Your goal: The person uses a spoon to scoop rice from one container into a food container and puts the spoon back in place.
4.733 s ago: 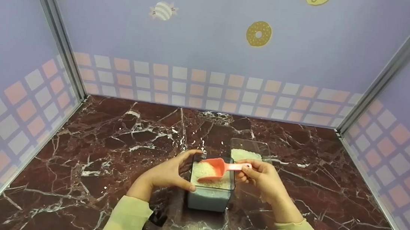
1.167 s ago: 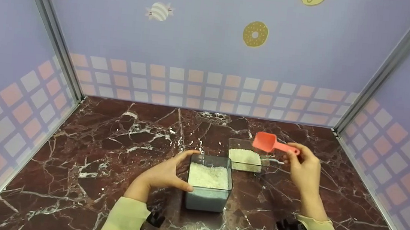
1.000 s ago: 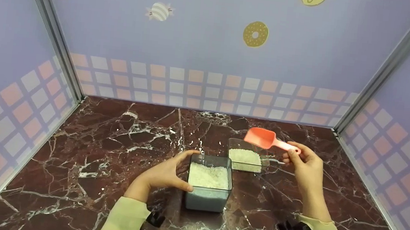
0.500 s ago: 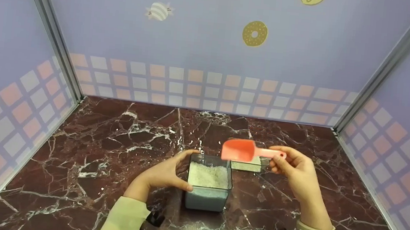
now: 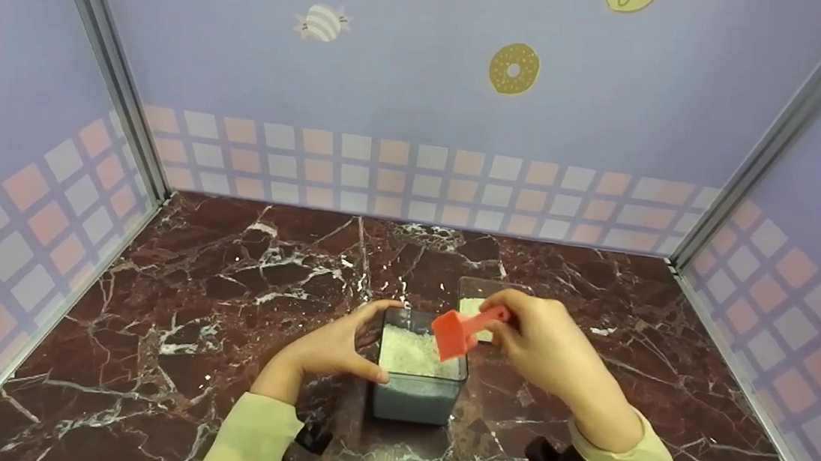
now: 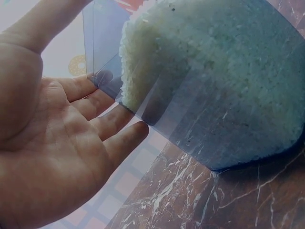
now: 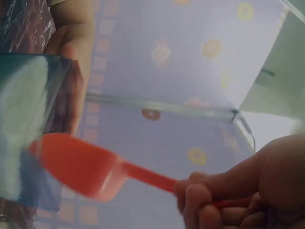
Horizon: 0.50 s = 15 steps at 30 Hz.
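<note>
In the head view, a clear bluish square container point(image 5: 415, 404), part-filled with white rice point(image 5: 406, 352), stands on the counter. My left hand point(image 5: 324, 346) holds it at the left side, thumb at the front corner and fingers at the back. The left wrist view shows the fingertips point(image 6: 136, 131) against the clear wall. My right hand point(image 5: 550, 346) pinches the handle of a red scoop point(image 5: 451, 338), whose bowl tilts down over the container's right rim. No rice shows in that bowl. The right wrist view shows the scoop point(image 7: 78, 164) by the container's rim.
Just behind and right of the container stands a smaller clear box point(image 5: 499, 284) with rice in it, partly covered by my right hand. Dark red marble countertop point(image 5: 238, 304) lies all around, with white specks on it. Patterned panels point(image 5: 423, 96) close off the back and sides.
Earlier my right hand raised the scoop out of the container and over the smaller box. Since then the scoop has come back left and down, its bowl now tilted over the container. My left hand stayed put.
</note>
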{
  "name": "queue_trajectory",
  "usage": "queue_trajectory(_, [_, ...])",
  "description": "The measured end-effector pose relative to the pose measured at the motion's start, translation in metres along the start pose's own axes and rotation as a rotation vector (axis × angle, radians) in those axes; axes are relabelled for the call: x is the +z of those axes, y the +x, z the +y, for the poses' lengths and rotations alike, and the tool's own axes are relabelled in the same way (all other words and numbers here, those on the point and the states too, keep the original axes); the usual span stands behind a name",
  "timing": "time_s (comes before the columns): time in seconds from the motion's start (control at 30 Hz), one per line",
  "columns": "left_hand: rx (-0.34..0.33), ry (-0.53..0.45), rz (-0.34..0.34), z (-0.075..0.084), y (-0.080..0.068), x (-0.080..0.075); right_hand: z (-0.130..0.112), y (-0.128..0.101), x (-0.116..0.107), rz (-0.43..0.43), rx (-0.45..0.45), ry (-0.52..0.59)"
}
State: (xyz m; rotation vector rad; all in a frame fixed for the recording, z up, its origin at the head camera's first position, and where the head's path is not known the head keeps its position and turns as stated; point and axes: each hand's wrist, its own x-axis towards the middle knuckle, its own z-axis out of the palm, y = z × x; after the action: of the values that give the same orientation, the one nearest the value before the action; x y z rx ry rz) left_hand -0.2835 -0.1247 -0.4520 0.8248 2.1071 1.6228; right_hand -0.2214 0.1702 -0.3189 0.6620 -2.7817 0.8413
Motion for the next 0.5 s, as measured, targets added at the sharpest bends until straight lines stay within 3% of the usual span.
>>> queue_trajectory(0.13, [-0.011,0.028,0.001,0.0,-0.001,-0.001,-0.025,0.011,0.0,-0.091,0.04,-0.16])
queue_trajectory(0.27, [-0.003,0.038,0.004,0.0,-0.001,-0.001,-0.033,0.019,0.002,-0.153,0.03,-0.253])
queue_trajectory(0.37, [-0.009,0.045,0.012,0.0,-0.001,-0.001,-0.028,0.023,0.003,-0.181,0.017,-0.219])
queue_trajectory(0.5, [-0.04,0.086,0.036,0.001,-0.001,0.0,-0.005,0.025,0.009,-0.224,0.043,-0.034])
